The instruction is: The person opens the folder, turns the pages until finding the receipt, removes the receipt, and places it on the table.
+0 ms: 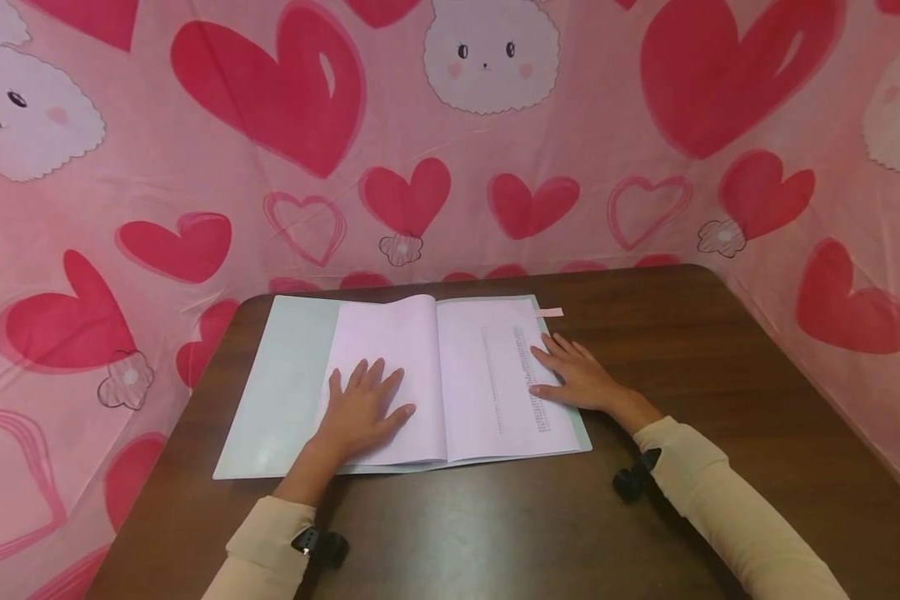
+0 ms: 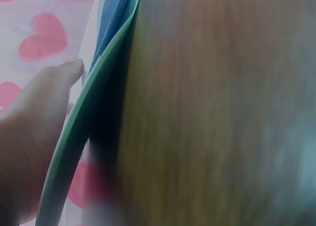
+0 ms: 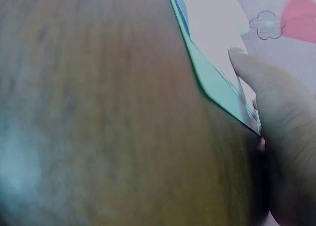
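The pale mint-green, smooth-covered folder lies open on the dark brown wood-grain table in front of me, near its far edge. Its white paper pages are spread: the left one looks blank and bulges at the top by the fold; the right one bears two narrow columns of small dark print, and a small pink paper tab sticks out rightward near its top corner. The fold points away from me, while the open spread's long axis runs left to right. My left hand lies over the left page, my right hand over the right page's outer edge, fingers extended, grasping nothing.
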The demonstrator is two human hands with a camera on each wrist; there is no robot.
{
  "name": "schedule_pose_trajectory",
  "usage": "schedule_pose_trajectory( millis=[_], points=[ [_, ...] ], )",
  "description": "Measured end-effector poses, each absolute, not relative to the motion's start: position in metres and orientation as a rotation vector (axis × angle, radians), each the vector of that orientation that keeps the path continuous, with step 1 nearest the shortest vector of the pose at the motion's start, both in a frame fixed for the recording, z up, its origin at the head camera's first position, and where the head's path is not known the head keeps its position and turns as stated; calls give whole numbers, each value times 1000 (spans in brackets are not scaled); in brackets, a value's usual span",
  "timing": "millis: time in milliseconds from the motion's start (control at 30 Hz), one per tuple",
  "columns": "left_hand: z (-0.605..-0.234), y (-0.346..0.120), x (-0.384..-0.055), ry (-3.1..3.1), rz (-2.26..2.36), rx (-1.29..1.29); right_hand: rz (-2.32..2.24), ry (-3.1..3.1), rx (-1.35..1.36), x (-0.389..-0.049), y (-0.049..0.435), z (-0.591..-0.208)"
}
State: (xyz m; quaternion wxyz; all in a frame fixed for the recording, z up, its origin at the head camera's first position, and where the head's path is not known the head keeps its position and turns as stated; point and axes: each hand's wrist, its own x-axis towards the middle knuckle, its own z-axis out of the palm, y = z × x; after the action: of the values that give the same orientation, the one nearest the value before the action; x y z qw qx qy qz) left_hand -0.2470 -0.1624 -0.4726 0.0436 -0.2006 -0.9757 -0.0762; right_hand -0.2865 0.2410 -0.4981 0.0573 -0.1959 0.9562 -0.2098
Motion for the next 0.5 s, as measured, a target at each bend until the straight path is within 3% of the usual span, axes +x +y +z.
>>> schedule_pose_trajectory(
  millis=[500],
  points=[
    [-474, -140, -239, -3001, -307, -744, -651, 2901, -598, -286, 239, -497]
  ],
)
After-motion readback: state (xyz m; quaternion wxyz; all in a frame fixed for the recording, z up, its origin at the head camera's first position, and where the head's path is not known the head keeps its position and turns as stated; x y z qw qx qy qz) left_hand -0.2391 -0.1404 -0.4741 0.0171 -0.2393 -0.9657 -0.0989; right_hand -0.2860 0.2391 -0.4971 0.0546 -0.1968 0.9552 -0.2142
